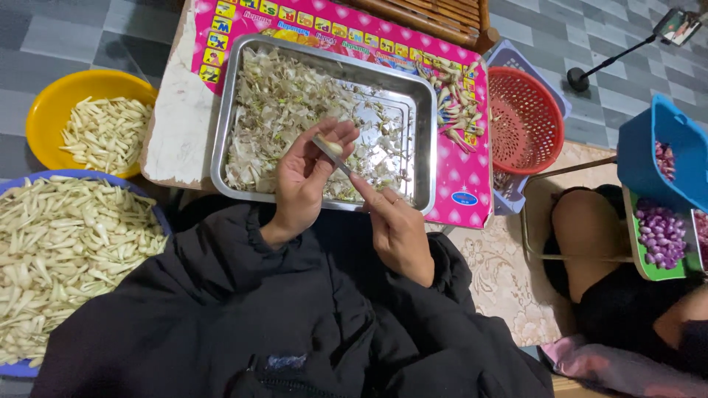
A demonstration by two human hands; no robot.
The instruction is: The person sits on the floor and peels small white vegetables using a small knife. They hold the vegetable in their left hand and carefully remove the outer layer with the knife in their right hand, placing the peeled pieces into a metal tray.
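My left hand (306,180) holds a small pale stalk piece (330,146) between thumb and fingers, above the near edge of a steel tray (424,140) filled with thin peelings. My right hand (396,225) grips a small knife (341,163) whose blade touches the stalk piece. Both hands come out of black jacket sleeves. A few unpeeled stalks (453,99) lie on the pink mat (461,184) to the right of the tray.
A yellow bowl (48,110) and a blue basin (26,367) at left hold peeled white stalks. A red basket (527,121) stands at right. Another person's leg (590,228) and trays of purple shallots (660,232) are at far right.
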